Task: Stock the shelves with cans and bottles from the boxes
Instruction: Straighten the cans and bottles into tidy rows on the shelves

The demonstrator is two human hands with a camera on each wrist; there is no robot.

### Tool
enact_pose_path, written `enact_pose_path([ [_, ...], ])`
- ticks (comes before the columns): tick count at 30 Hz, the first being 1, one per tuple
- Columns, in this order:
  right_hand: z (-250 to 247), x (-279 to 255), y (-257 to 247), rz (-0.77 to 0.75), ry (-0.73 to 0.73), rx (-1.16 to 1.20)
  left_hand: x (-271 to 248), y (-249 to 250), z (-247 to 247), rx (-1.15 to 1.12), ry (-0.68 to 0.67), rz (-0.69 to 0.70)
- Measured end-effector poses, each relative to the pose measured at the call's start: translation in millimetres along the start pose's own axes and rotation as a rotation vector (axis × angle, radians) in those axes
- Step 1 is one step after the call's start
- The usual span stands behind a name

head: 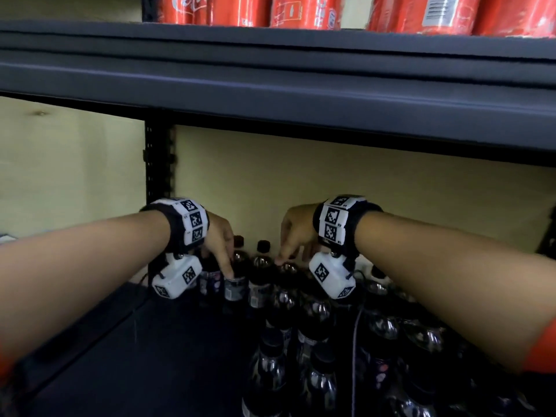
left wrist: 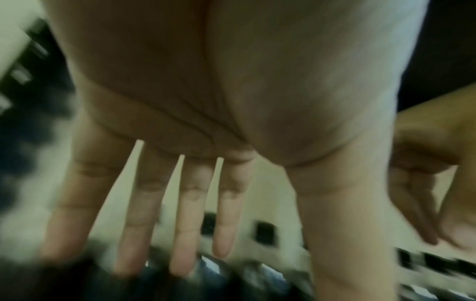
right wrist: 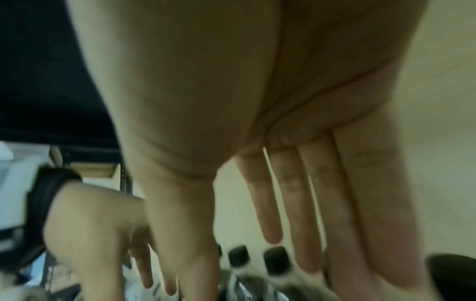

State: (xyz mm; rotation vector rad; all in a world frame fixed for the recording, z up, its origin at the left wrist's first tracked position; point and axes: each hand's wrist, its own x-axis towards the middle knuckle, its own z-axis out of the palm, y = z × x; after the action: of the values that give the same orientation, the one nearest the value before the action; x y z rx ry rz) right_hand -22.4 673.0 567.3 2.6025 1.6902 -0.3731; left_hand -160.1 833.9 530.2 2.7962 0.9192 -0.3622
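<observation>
Both hands, the left hand and right hand, hang with fingers straight and slack, holding nothing, seemingly brushing the dark bottles already standing below them; the shelf left of the left hand awaits more.

Both forearms extend forward beneath the upper shelf. Left hand and right hand hang side by side, apart, palms down, fingers straight, slightly spread and pointing downward, holding nothing.
</observation>
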Motion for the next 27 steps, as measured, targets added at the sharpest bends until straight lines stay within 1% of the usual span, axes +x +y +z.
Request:
enact_pose_path([
  [2, -3.6, 13.5, -7.5, -0.015, 0.100, 0.135, 4.5, -25.4, -11.5, 0.034, 0.097, -0.064],
  [5, -3.5, 38.8, -20.1, -0.028, 0.208, 0.214, 16.3, -57.0, -19.6, 0.131, 0.275, -0.147],
  [6, -2.4, 46.4, -25.3, -0.033, 0.232, 0.227, 22.3, -67.8, -19.7, 0.134, 0.317, -0.157],
  [8, 1.4, 61.8, -35.1, -0.049, 0.258, 0.241, 33.5, -86.4, -17.1, 0.124, 0.349, -0.167],
  [10, 6.9, 76.5, -46.2, -0.071, 0.273, 0.268, 43.7, -99.0, -10.9, 0.124, 0.334, -0.174],
  [13, 17.7, 95.1, -63.8, -0.108, 0.282, 0.356, 58.1, -104.7, 2.6, 0.131, 0.305, -0.148],
  [17, 35.5, 116.2, -88.3, -0.166, 0.291, 0.201, 77.7, -108.0, 22.4, 0.135, 0.297, -0.104],
  [19, 44.3, 126.5, -98.9, -0.173, 0.277, 0.154, 84.6, -104.9, 26.2, 0.143, 0.294, -0.139],
  [21, 50.3, 135.5, -105.8, -0.160, 0.257, 0.096, 90.1, -104.6, 25.4, 0.136, 0.235, -0.198],
  [22, 52.2, 139.2, -107.4, -0.152, 0.244, 0.075, 95.8, -109.6, 24.8, 0.117, 0.216, -0.217],
  [23, 53.7, 143.8, -108.4, -0.142, 0.233, 0.064, 117.7, -127.5, 25.3, 0.089, 0.216, -0.231],
  [24, 55.3, 146.8, -109.0, -0.135, 0.226, 0.057, 145.8, -151.8, 26.8, 0.059, 0.186, -0.246],
  [25, 56.9, 150.2, -109.3, -0.131, 0.217, 0.052, 165.8, -168.2, 27.6, 0.074, 0.169, -0.238],
  [26, 59.1, 152.4, -109.1, -0.127, 0.206, 0.047, 170.4, -174.8, 29.4, 0.077, 0.162, -0.222],
  [27, 62.7, 156.7, -109.7, -0.127, 0.202, 0.049, 152.0, -165.0, 27.9, 0.089, 0.139, -0.186],
])
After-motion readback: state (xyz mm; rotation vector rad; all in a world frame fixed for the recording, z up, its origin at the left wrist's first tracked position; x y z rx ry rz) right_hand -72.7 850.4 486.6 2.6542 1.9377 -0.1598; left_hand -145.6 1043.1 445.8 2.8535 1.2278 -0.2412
